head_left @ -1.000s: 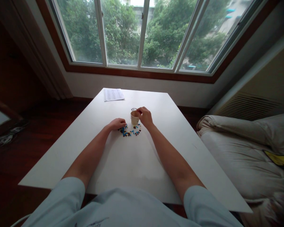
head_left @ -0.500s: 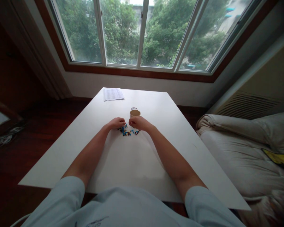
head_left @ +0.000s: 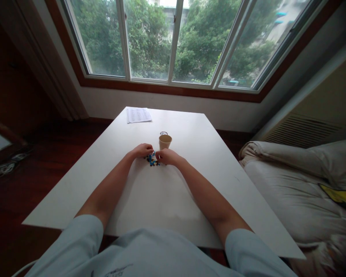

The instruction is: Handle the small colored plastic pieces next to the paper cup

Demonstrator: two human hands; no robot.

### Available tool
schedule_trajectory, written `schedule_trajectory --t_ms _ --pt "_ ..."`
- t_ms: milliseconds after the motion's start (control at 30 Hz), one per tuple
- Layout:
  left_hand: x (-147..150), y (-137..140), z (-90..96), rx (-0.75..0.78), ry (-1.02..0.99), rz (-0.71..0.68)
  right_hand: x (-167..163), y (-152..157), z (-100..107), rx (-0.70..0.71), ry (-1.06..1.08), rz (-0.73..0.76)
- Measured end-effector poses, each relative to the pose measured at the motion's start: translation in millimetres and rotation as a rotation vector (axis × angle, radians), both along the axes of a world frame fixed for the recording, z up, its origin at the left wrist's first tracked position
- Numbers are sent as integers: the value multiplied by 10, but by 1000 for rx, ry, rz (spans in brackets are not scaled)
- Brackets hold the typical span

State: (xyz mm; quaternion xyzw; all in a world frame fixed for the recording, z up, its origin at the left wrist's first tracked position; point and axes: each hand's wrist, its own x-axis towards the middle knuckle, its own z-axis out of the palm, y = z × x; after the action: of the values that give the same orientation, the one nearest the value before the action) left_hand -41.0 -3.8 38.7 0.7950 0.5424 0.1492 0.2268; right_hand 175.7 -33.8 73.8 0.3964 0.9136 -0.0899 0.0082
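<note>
Small blue, dark and brown pieces (head_left: 152, 161) lie in a loose pile on the white table (head_left: 158, 200); they are too small for me to name their kind. My left hand (head_left: 143, 150) rests at the pile's left edge, its fingers pinched together. Whatever its fingertips hold is too small to make out. On the pile's right side is my right hand (head_left: 167, 156), fingers curled down and closed, covering some of the pieces. A light-brown paper cup (head_left: 165, 143) stands upright just behind my right hand, which hides its base.
Behind the cup lies a small dark loop (head_left: 163, 133), perhaps a cord. Printed sheets of paper (head_left: 139, 115) sit at the table's far left corner. To the right is a padded, pale sofa (head_left: 276, 188); a window (head_left: 170, 42) lies beyond the table.
My right hand has come down and toward me, off the front of the cup and over the right-hand pieces. More of the cup shows now. My left hand has hardly moved.
</note>
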Motion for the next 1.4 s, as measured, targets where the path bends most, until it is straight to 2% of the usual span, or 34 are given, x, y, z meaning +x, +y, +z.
schedule_trajectory --t_ms 433,667,867,1167,1400 --pt "-18 40 -75 -4 -6 -1 36 56 -45 53 -14 -31" --pt "-14 21 -72 -1 -11 5 85 84 -1 7 -111 -35" --pt "-15 27 -89 10 -17 5 65 -2 61 -22 -137 5" --pt "-14 29 -87 -5 -16 9 39 -40 27 -3 -155 -39" --pt "-16 31 -98 -9 -16 12 24 -82 31 29 -110 -5"
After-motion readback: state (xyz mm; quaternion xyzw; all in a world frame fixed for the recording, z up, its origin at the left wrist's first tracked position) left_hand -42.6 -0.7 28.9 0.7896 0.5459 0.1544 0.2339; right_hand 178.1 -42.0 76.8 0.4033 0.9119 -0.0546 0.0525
